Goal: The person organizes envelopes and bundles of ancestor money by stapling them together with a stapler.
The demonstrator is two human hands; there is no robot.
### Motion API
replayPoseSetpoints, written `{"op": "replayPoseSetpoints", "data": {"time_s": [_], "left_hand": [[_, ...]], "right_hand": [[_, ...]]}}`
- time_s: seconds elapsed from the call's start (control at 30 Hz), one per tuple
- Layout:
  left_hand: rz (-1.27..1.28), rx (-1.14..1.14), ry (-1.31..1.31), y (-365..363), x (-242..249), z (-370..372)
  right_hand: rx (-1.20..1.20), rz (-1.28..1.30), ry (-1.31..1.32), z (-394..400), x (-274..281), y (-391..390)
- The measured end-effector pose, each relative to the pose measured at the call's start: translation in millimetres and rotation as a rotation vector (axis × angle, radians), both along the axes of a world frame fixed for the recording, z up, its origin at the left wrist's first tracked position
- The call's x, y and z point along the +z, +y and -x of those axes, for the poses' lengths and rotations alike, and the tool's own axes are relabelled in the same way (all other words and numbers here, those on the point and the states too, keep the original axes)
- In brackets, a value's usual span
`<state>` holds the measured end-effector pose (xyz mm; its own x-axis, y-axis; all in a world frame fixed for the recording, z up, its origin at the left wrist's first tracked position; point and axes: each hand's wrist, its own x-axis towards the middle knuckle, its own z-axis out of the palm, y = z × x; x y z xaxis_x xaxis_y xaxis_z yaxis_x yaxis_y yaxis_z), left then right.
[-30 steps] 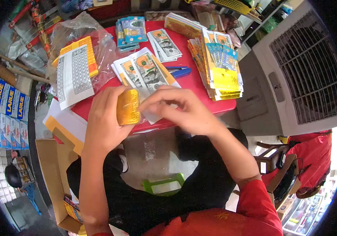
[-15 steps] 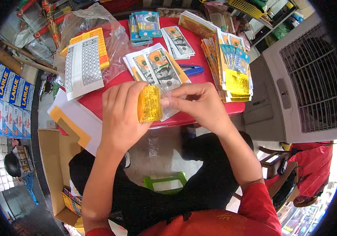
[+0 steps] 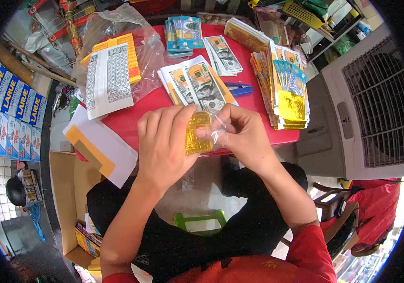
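My left hand (image 3: 166, 139) is wrapped round a stack of shiny gold foil paper (image 3: 196, 139), held upright just in front of the table edge. At its right side my right hand (image 3: 251, 141) pinches a clear plastic wrapper (image 3: 219, 130), its thumb reaching across the gold face. Behind my hands lies a white paper bundle with printed dollar notes (image 3: 199, 85). A blue stapler (image 3: 239, 89) rests beside that bundle. Further back are more dollar-print notes (image 3: 223, 55) and a stack of blue printed notes (image 3: 184, 35).
On the red table (image 3: 150, 115), layered paper bundles (image 3: 289, 87) stand at the right. Printed white sheets (image 3: 110, 80) lie on a plastic bag (image 3: 147, 59) at the left. An air cooler (image 3: 362, 104) is to the right. Below are a cardboard box (image 3: 65, 188) and a green stool (image 3: 202, 216).
The view has shifted, so the table appears further right. The gold stack has turned slightly, and my right thumb now lies over its face, with the clear wrapper showing more plainly between my fingers.
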<state>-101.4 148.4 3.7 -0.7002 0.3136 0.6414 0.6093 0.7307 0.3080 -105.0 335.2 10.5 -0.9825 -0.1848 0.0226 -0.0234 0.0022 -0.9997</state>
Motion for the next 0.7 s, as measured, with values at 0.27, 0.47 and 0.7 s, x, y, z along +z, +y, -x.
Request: {"op": "replayPoseSetpoints", "data": {"time_s": [0.27, 0.47, 0.7], "left_hand": [[0.010, 0.021, -0.060, -5, 5, 0], [0.089, 0.019, -0.121, -7, 11, -1], [0.095, 0.084, -0.101, -11, 11, 2]], "right_hand": [[0.055, -0.151, 0.039, 2, 21, 8], [0.103, -0.251, 0.028, 5, 28, 14], [0.053, -0.173, 0.015, 9, 25, 20]]}}
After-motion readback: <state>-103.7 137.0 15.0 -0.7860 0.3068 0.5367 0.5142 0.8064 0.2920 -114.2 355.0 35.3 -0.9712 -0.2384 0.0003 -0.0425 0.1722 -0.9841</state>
